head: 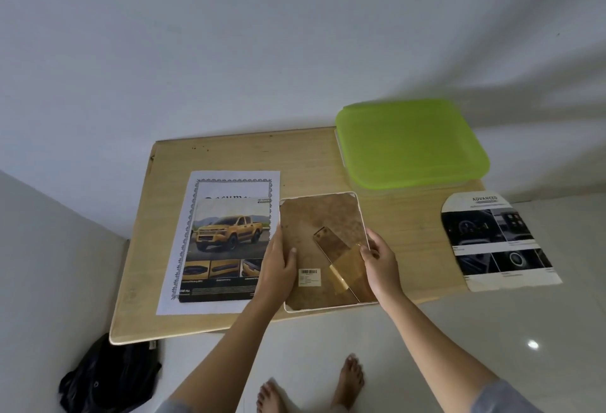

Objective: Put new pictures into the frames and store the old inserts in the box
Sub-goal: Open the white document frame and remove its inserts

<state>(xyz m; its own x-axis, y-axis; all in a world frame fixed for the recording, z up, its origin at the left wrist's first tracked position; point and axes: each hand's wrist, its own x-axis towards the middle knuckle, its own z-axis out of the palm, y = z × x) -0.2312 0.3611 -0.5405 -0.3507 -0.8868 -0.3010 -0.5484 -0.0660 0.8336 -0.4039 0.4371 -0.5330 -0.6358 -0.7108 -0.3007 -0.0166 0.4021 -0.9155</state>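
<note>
It looked like you were near the start. The frame (311, 222) lay face down on the wooden counter (229, 153), and its brown board back was not yet opened. Your left hand (278, 265) gripped its left edge, thumb on the back, and your right hand (380, 260) pinched the right edge by the shiny gold stand (337, 248). The glossy truck picture (226, 242) lay just beside it on a white paper sheet (236, 183). The box (410, 140) — clear plastic with a smooth green lid — was closed.

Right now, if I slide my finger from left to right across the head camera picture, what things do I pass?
From the left: black bag on the floor → yellow pickup truck brochure → face-down picture frame → green-lidded box → car-interior brochure marked ADVANCED.
</note>
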